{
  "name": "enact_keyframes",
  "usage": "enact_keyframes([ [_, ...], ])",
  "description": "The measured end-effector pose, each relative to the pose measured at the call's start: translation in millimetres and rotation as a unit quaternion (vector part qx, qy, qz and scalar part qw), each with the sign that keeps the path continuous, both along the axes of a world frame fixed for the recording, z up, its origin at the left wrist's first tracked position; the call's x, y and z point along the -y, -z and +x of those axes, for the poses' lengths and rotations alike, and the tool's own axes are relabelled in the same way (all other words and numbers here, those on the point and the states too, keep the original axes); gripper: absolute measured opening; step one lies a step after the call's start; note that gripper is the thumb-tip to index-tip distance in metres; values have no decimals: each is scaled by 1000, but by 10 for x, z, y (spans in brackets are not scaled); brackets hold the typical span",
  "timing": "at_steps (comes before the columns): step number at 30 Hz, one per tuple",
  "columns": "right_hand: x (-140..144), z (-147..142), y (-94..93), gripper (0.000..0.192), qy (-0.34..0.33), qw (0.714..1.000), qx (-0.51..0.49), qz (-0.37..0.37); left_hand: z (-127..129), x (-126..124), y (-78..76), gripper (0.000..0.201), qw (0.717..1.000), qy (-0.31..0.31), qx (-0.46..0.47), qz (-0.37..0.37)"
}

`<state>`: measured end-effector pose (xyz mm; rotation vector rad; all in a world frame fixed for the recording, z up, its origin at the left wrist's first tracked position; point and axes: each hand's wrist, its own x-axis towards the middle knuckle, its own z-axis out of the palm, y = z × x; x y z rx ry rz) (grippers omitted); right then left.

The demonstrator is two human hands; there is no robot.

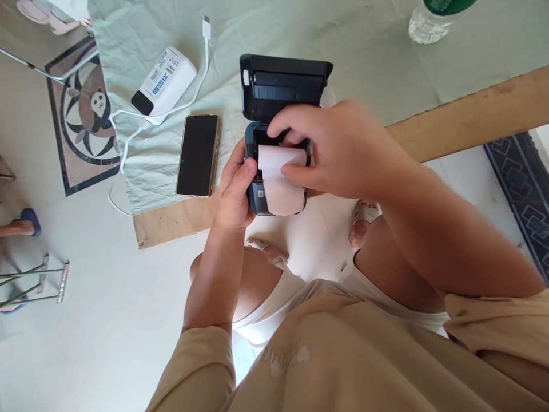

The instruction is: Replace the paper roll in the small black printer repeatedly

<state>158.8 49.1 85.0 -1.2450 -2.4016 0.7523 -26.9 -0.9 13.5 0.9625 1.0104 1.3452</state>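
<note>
A small dark portable printer [256, 197] with its lid [286, 86] swung up is at the table's front edge. My left hand [235, 189] grips its left side, thumb over the rim. Inside the printer sits a white paper roll [274, 157], its loose end hanging over the front. My right hand [334, 149] reaches in from the right, its thumb and fingers closed about the roll; the far fingertips are partly hidden in the compartment.
Left of the printer lies a phone [198, 155] on the green cloth [240, 23]. Behind it are a white power bank [165, 83] and a white cable [203, 74]. A clear bottle [431, 23] stands at the back right. The wooden table edge [171, 224] shows in front.
</note>
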Motion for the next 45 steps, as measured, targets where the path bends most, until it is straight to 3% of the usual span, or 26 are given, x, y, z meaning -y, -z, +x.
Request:
enact_keyframes([
  [3, -108, 151, -37, 43, 28, 977, -200, -61, -18, -14, 34, 32, 997, -37, 34, -54],
  [5, -230, 274, -19, 40, 121, 935, -318, -98, -32, -28, 48, 39, 993, -34, 63, -90],
  [8, -424, 469, 107, 41, 234, 888, -352, -180, -48, -48, 39, 41, 991, -25, 84, -99],
  [9, -475, 530, 175, 35, 266, 878, -359, -172, -49, -54, 30, 39, 991, -27, 89, -99],
  [10, -514, 586, 250, 29, 285, 879, -356, -139, -49, -60, 20, 38, 990, -28, 92, -100],
  [13, -575, 727, 483, 21, 283, 918, -279, -20, -37, -77, 6, 36, 989, -28, 97, -106],
  [16, -594, 854, 643, 27, 281, 937, -202, 49, -22, -99, 20, 39, 989, -49, 93, -100],
  [20, -552, 958, 660, 46, 261, 961, -51, 72, -17, -116, 29, 42, 988, -40, 93, -115],
  [22, -476, 899, 604, 54, 252, 957, -38, 138, -18, -117, 26, 38, 988, -30, 96, -115],
  [24, -377, 738, 549, 52, 199, 937, -100, 268, -15, -119, 28, 38, 990, -24, 95, -99],
  [26, -291, 516, 528, 51, 80, 927, -155, 333, -7, -127, 37, 41, 992, -20, 92, -84],
  [27, -266, 404, 536, 51, 64, 933, -159, 317, -1, -131, 42, 41, 993, -14, 91, -80],
  [28, -257, 304, 553, 55, 56, 957, -127, 254, 4, -136, 47, 41, 993, -8, 92, -77],
  [31, -331, 144, 634, 70, 54, 985, -85, 138, 12, -140, 54, 40, 993, -9, 99, -62],
  [33, -424, 153, 687, 70, 39, 991, -63, 114, 1, -128, 55, 39, 993, -11, 105, -59],
  [38, -533, 264, 770, 43, 25, 994, -21, 100, -61, -84, 74, 38, 992, 19, 108, -64],
  [41, -479, 264, 765, 47, 29, 994, -63, 89, -72, -84, 89, 38, 992, 4, 112, -64],
  [45, -399, 233, 669, 70, 55, 973, -219, 52, -49, -109, 104, 33, 995, -19, 87, -49],
])
